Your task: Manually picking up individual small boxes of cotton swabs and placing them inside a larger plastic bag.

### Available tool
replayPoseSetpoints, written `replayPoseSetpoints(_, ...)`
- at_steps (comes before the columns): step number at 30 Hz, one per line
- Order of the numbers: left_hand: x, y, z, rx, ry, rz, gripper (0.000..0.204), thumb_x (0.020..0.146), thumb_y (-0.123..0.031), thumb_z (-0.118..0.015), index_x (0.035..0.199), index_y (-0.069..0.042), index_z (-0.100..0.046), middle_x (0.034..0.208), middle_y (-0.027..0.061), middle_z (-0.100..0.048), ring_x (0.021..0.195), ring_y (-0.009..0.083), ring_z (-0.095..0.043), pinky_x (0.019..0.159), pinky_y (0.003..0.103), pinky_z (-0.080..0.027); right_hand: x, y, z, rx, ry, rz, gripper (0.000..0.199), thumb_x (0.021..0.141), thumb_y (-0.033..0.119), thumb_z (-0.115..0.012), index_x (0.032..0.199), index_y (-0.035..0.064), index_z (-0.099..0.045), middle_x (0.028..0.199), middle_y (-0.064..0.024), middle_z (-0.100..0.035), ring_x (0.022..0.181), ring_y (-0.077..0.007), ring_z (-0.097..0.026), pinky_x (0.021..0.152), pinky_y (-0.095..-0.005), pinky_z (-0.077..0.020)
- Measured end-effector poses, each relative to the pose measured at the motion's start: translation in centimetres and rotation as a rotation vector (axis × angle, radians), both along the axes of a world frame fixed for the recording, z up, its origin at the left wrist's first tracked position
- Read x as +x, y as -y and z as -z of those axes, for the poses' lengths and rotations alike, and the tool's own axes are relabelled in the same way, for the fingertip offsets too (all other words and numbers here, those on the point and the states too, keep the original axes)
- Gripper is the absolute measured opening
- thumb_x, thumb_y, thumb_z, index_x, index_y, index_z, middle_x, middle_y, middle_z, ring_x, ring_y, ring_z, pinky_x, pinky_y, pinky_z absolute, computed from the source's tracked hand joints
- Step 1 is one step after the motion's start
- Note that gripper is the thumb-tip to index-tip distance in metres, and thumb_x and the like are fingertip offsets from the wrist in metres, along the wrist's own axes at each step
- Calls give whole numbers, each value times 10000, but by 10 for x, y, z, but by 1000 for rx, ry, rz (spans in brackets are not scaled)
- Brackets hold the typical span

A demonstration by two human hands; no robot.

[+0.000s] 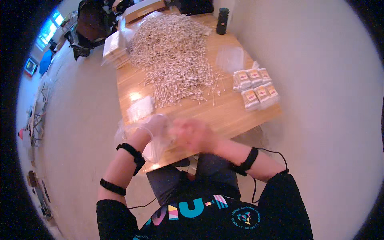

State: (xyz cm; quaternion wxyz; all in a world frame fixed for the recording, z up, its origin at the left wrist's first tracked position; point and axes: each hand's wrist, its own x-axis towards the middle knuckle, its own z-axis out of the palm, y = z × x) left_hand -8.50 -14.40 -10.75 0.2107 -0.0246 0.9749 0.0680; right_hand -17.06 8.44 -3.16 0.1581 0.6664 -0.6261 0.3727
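My left hand [159, 123] is at the near edge of the wooden table, with a clear plastic bag [159, 140] loosely around its wrist and side. The bag and blur hide its fingers, and whether it grips the bag cannot be made out. Close beside it, my right hand [193, 134] is smeared by motion, its fingers unclear. Beyond both hands spreads a large heap of cotton swabs [172, 56], with loose ones scattered at its right edge. A flat stack of clear plastic bags [141, 108] lies just past my left hand.
Filled swab packs [256, 89] stand in two rows at the table's right. Behind them lie clear plastic sheets or bags [231, 59]. A black bottle [222, 21] stands at the far right corner. A white stack [114, 47] and a cardboard box [144, 9] flank the heap.
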Motion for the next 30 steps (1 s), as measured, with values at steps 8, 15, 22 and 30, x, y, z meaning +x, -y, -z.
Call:
replayPoseSetpoints(8, -12, 5, 12, 66, -108, 30, 137, 800, -149, -557, 757, -35, -619, 819, 129, -641, 735, 279, -603, 688, 366, -472, -194, -115, 62, 437, 126, 1336, 543, 776, 307, -632, 1181, -18, -475, 1154, -203, -513, 1116, -351, -462, 942, -475, -369)
replayPoseSetpoints(15, -16, -11, -20, 151, -63, -39, 123, 744, -127, -577, 794, -51, -660, 869, 171, -636, 843, 335, -614, 746, 383, -488, -216, -144, 61, 591, 308, 1447, 572, 738, 398, -651, 1154, 30, -515, 1129, -178, -517, 1110, -344, -465, 941, -453, -384)
replayPoseSetpoints(22, -19, -16, -20, 50, 13, 58, 143, 732, -157, -591, 783, -37, -651, 845, 168, -633, 835, 330, -615, 746, 390, -486, -198, -133, 79, 459, 180, 1289, 627, 714, 440, -661, 1167, 38, -500, 1128, -185, -512, 1088, -348, -476, 914, -473, -402)
replayPoseSetpoints(30, -16, -52, -92, -22, 109, 40, 184, 745, -186, -594, 832, -33, -647, 877, 184, -647, 800, 324, -635, 701, 411, -504, -192, -123, 70, 743, 314, 1190, 664, 767, 432, -626, 1266, 49, -411, 1119, -194, -533, 1053, -350, -512, 885, -476, -425)
